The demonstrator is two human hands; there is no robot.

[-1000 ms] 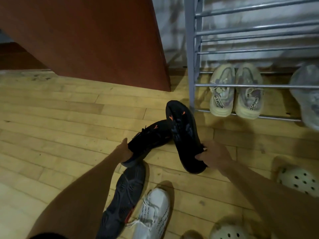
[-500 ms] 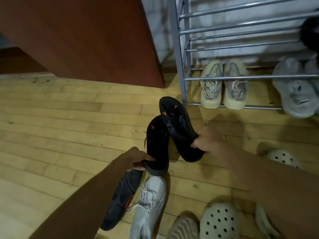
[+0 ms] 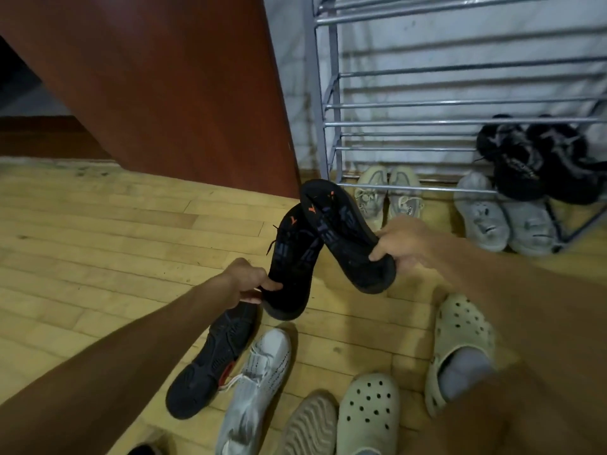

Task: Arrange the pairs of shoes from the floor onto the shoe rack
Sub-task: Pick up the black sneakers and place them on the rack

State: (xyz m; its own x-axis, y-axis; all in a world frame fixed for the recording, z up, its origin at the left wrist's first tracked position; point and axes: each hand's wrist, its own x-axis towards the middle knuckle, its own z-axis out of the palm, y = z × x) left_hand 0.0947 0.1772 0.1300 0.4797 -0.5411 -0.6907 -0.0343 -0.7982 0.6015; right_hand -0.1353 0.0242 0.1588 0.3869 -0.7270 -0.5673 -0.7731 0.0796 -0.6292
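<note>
Both black shoes lifted higher since earlier frame, now nearer shoe rack (image 3: 330, 103) at upper right of frame. Left hand (image 3: 248, 281): fingers closed on heel of left black shoe (image 3: 292, 257), centre frame. Right hand (image 3: 400, 241): fingers gripping heel of right black shoe (image 3: 341, 231), toe overlapping partner, possibly touching. Beige pair (image 3: 387, 195) under rack's lowest rail. Dark sneaker (image 3: 210, 359) and white sneaker (image 3: 253, 389) on floor (image 3: 98, 241), lower centre.

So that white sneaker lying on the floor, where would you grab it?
Probably by the heel collar. The white sneaker lies upright on the floor, toe toward the rack, its open collar facing up near the viewer. Reach down from above, beside the dark shoe lying sole-up at its left.
</note>
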